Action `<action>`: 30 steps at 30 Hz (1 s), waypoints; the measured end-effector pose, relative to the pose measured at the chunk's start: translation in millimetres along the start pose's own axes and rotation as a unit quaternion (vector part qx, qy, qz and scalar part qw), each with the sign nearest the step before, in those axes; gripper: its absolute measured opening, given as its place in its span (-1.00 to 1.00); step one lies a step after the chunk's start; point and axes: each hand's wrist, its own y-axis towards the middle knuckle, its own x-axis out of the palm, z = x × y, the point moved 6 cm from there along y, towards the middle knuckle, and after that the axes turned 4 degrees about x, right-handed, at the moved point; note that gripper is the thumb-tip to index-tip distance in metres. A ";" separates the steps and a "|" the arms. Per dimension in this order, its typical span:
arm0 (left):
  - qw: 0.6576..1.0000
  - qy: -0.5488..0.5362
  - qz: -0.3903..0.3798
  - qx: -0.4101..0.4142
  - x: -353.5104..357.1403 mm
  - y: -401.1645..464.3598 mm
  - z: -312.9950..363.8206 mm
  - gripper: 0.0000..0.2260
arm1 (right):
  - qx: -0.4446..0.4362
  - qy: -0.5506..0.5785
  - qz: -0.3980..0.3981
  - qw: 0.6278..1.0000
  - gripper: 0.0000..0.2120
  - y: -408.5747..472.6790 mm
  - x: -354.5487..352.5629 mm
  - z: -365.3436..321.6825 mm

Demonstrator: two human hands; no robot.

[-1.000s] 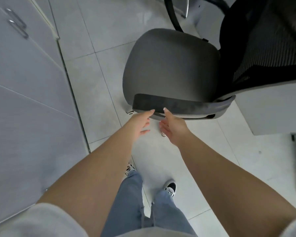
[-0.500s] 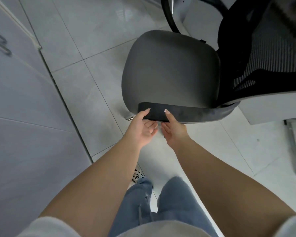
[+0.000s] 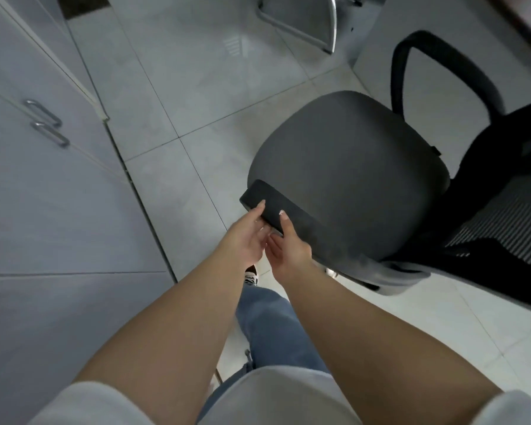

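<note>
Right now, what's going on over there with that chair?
A person stands over a grey office chair and holds the dark front edge of its seat. The left hand and the right hand grip it side by side, thumbs on top and fingers tucked beneath. The chair stands on a tiled floor beside grey cabinets, with its black mesh back turned away from the person.

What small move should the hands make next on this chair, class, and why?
Probably a gentle pull of the seat toward the person. The left hand and right hand both pinch the dark front band, thumbs on top and fingers underneath, so the grip looks set.
</note>
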 end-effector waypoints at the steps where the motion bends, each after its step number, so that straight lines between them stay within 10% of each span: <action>1: 1.000 0.019 -0.005 -0.005 0.9 5.3 18.8 -0.77 | 0.002 0.013 -0.004 1.000 -0.73 5.0 18.8 -0.5; 15: 0.988 0.146 -0.010 -0.040 11.5 71.5 172.1 -0.86 | 0.014 0.029 -0.009 0.999 -0.41 49.7 168.6 -45.1; 30: 0.908 0.360 -0.162 -0.138 91.3 147.7 303.8 -0.45 | 0.008 0.255 0.004 0.967 0.10 68.5 277.6 -145.3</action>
